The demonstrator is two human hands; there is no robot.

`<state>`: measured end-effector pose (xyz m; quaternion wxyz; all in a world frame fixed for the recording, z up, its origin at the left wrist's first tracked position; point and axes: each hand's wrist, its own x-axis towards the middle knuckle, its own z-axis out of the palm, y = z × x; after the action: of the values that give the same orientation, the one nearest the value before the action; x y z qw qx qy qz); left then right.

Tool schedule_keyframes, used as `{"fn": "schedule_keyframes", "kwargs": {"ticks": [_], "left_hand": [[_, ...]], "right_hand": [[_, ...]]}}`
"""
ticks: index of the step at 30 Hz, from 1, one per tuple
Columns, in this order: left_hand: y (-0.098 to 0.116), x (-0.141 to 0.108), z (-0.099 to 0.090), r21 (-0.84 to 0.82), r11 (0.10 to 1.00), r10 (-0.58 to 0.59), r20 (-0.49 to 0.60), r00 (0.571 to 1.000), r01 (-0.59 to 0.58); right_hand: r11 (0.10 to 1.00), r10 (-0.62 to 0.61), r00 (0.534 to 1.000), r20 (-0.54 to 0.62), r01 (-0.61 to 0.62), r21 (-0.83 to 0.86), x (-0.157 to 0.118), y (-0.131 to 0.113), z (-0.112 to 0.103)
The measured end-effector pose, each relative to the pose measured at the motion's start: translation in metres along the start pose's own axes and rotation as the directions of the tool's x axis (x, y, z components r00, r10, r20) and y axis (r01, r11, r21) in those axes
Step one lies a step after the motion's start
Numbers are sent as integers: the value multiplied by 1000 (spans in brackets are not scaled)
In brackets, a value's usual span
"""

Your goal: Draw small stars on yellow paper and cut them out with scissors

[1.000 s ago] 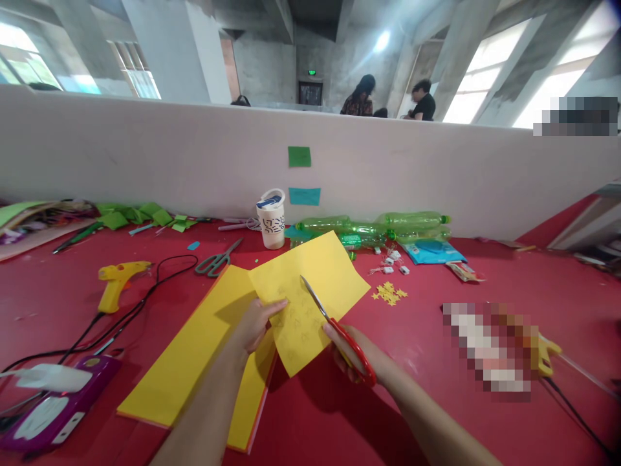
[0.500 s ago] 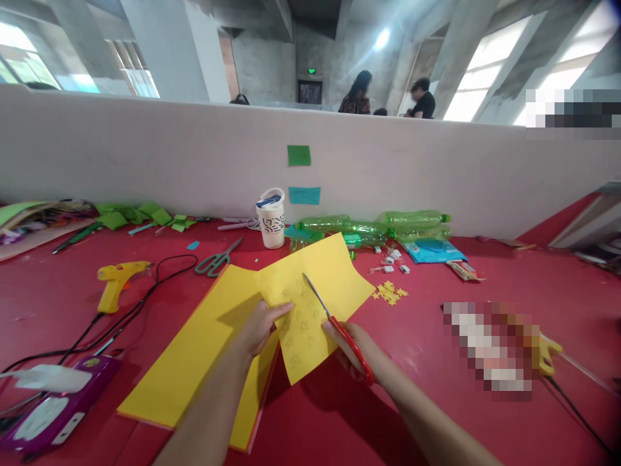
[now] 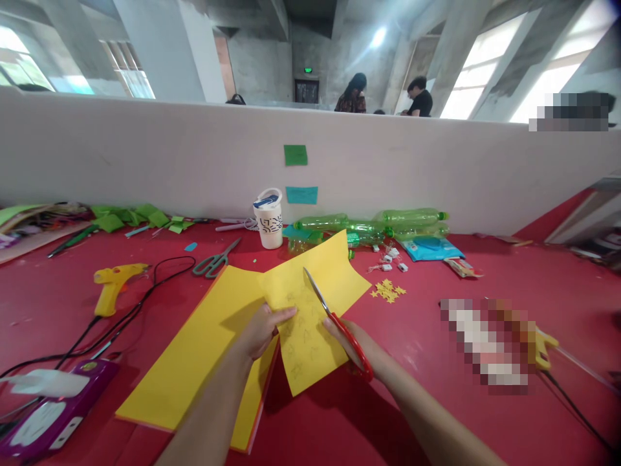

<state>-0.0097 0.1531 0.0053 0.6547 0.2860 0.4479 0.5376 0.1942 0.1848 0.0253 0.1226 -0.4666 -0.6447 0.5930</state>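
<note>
The left hand (image 3: 262,330) pinches a yellow sheet (image 3: 310,349) mid-view above the bench (image 3: 417,421); the right hand (image 3: 363,339) grips red-handled scissors (image 3: 347,332), metal showing against the sheet. From there, a white cup (image 3: 270,230) stands upright at 11 o'clock, contents hidden; see-through green bottles (image 3: 321,224) lie at 1, a blue packet (image 3: 436,250) at 2, yellow stars (image 3: 387,291) nearer 3.

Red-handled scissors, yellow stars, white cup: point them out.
Red-handled scissors (image 3: 341,327): head view, front of a red handle.
Yellow stars (image 3: 387,291): head view, middle of the pile.
White cup (image 3: 270,224): head view, printed side.
</note>
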Motion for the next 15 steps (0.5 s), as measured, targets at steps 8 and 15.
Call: {"fn": "schedule_keyframes", "kwargs": {"ticks": [8,15], "left_hand": [[-4,3,-4,-6,1000,21,-3,1000,-21],[-4,3,-5,-4,1000,20,-33,999,-20]], "right_hand": [[998,67,997,-30,-67,-3,2,-5,1],[998,56,998,-33,-57,-12,5,-5,0]]}}
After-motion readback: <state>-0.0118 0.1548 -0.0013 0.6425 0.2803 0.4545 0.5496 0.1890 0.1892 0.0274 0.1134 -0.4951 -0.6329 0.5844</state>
